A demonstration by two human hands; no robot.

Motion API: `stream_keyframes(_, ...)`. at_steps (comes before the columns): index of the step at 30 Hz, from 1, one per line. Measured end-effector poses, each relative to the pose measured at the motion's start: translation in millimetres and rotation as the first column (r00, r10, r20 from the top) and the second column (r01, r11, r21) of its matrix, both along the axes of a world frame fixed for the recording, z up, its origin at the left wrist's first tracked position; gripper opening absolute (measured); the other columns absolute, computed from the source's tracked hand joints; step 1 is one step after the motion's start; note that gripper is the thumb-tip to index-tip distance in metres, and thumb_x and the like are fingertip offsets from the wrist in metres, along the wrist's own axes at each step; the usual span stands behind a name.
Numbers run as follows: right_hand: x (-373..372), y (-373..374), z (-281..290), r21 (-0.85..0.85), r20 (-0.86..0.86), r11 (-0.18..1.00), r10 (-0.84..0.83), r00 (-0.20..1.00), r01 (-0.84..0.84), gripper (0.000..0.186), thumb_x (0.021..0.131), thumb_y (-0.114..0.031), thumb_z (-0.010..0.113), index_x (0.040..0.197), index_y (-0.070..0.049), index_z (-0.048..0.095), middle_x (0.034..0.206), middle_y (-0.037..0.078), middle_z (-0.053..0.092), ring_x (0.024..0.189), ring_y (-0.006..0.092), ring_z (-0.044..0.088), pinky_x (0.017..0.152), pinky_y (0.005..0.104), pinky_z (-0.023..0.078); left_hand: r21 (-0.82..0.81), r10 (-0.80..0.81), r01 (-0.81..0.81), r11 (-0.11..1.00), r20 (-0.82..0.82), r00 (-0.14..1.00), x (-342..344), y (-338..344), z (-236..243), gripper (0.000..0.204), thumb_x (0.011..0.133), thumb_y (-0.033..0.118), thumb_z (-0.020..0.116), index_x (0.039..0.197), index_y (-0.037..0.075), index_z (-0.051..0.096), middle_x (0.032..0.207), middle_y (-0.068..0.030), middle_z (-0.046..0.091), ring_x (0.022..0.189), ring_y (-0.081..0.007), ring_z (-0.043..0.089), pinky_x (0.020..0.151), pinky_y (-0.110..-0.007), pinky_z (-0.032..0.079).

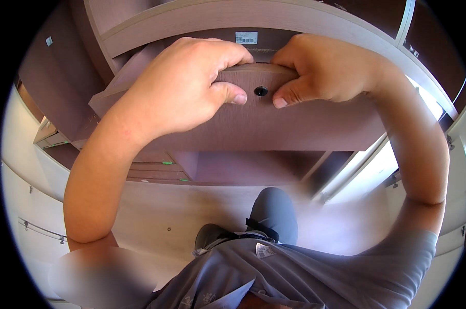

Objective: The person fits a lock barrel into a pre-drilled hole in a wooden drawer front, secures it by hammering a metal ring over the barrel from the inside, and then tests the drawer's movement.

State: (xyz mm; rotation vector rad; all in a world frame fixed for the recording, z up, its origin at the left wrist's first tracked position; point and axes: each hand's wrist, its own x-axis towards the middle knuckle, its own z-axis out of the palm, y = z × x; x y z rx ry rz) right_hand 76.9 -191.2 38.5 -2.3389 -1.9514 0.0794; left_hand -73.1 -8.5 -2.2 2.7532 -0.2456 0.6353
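Observation:
A wooden drawer front (253, 126) spans the middle of the view, with a round black fitting (260, 91) near its top. My left hand (197, 82) grips its top edge left of the fitting, fingers over the edge and thumb bent toward the front face. My right hand (325, 72) grips the same edge right of the fitting in a similar way, thumb pressed on the face. My fingertips behind the edge are partly hidden. A white barcode label (246, 37) sits on the cabinet surface just beyond.
The wooden cabinet frame (243, 18) arches above, with compartments at upper left. Below are an open compartment (251, 167) and small drawers (150, 170) with green tabs. White panels with hinges (37, 185) stand at both sides. My legs (271, 211) are over the pale floor (156, 211).

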Motion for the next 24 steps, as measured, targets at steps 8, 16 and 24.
stream_keyframes(8, -1.2, 0.6, -1.3, 0.005, -0.003, 1.000, -0.005, 1.000, 0.005, 0.041, 0.085, -0.034, 0.079, 0.103, 0.003, 0.075, 0.076, 0.019, 0.070, 0.072, 0.0319, 0.067, 0.071, 0.0413, 0.050, 0.001, -0.001, 0.001, 1.000, 0.013, 1.000, -1.6, 0.8, -1.7, 0.036, 0.080, 0.006, 0.079, 0.113, -0.001, 0.067, 0.103, -0.0169, 0.072, 0.091, -0.0322, 0.067, 0.084, -0.037, 0.052)
stream_keyframes(16, 4.5, 3.2, -0.1, -0.034, -0.049, 0.999, 0.013, 0.999, -0.014, 0.041, 0.086, -0.033, 0.078, 0.101, 0.004, 0.074, 0.076, 0.019, 0.071, 0.072, 0.0318, 0.068, 0.071, 0.0405, 0.051, -0.125, 0.007, -0.015, 0.992, -0.071, 0.997, -0.1, -0.9, 1.3, 0.041, 0.081, 0.003, 0.079, 0.119, -0.003, 0.067, 0.110, -0.0165, 0.073, 0.101, -0.0235, 0.069, 0.090, -0.035, 0.053)
stream_keyframes(24, 12.1, 8.4, 1.0, -0.068, -0.034, 0.997, 0.039, 0.999, -0.042, 0.041, 0.083, -0.036, 0.081, 0.096, 0.003, 0.074, 0.074, 0.020, 0.069, 0.070, 0.0328, 0.067, 0.069, 0.0413, 0.050, -0.104, -0.041, 0.039, 0.994, -0.015, 0.999, 5.6, 8.1, -6.2, 0.048, 0.081, -0.003, 0.076, 0.128, -0.005, 0.066, 0.117, -0.0160, 0.071, 0.106, -0.0216, 0.068, 0.096, -0.033, 0.053)
